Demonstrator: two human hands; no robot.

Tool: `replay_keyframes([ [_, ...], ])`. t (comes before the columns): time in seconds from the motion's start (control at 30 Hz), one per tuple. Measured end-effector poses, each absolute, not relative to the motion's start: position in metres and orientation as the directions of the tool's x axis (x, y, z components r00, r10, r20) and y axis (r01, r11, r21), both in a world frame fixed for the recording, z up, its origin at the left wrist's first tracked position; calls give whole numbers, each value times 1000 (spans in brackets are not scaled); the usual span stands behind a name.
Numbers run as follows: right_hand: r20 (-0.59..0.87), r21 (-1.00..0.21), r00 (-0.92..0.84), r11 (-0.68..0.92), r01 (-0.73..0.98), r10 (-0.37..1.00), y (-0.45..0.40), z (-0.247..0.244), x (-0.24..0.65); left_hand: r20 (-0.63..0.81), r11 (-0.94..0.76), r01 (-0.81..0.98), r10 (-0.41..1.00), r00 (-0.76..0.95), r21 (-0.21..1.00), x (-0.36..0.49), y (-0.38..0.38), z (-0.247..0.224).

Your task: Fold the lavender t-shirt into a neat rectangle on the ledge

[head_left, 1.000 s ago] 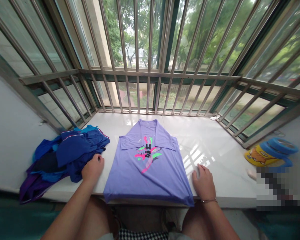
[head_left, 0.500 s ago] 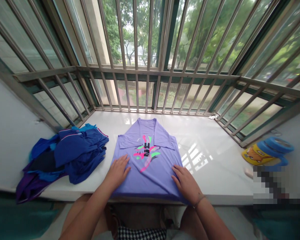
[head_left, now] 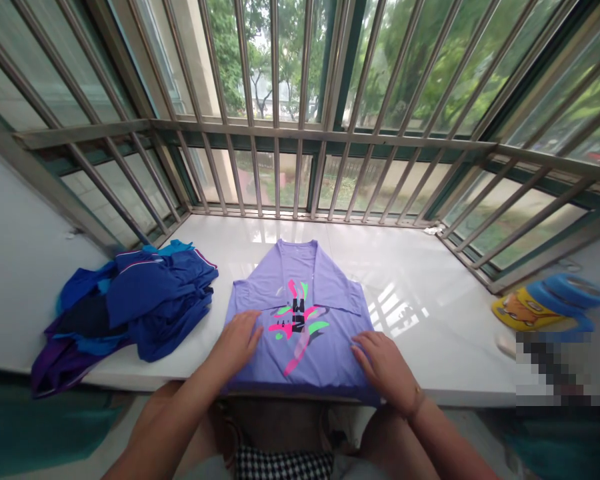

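A light purple T-shirt (head_left: 325, 357) with a pink, green and black print lies spread on the white ledge (head_left: 430, 353), its collar toward the window and its sleeves folded inward. My left hand (head_left: 241, 340) lies on the shirt's left edge, fingers stretched out and slightly apart. On the opposite edge rests my right hand (head_left: 384, 365), its fingers also spread over the fabric. The shirt's lower end reaches the front edge of the ledge.
A heap of blue and purple clothes (head_left: 155, 300) sits on the left of the ledge. At the right stands a yellow and blue jug (head_left: 540, 307), near a blurred-out patch. Metal bars (head_left: 310, 133) line the window behind.
The shirt's body and print have shifted toward me, and its lower part lies smoother. My right hand has moved slightly right and down. The camera view has shifted a little.
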State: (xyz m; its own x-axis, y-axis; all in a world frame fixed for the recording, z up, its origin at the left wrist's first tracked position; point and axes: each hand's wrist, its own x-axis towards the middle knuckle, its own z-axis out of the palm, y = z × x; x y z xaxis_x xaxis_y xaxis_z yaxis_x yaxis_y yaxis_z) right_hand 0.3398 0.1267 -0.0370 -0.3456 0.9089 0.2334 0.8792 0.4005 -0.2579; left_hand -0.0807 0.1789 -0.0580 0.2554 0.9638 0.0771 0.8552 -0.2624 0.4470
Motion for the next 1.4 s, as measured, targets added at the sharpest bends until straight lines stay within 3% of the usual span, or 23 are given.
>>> replay_keyframes([
  [0.17, 216, -341, -295, 355, 870, 931, 250, -1, 307, 27, -83, 790, 996, 85, 608, -59, 311, -8],
  [0.27, 85, -325, -214, 230, 917, 973, 329, 9, 283, 16, -47, 782, 999, 47, 621, -40, 385, 3],
  [0.53, -22, -289, -138, 126, 949, 990, 469, -8, 243, -34, -31, 827, 998, 60, 562, -3, 502, -21],
  [0.7, -80, -297, -122, 93, 950, 989, 499, -28, 244, -101, 15, 855, 994, 44, 519, -7, 536, -47],
  [0.87, -143, -348, -71, 17, 937, 987, 512, -35, 258, -64, 13, 868, 998, 22, 496, -30, 548, -58],
  [1.07, -109, -390, -31, -14, 921, 994, 515, -42, 265, -5, -10, 881, 1000, 14, 473, -40, 549, -60],
  [1.4, -105, -428, -51, 2, 904, 993, 519, -41, 266, -25, 23, 886, 1000, -13, 463, -32, 554, -56],
])
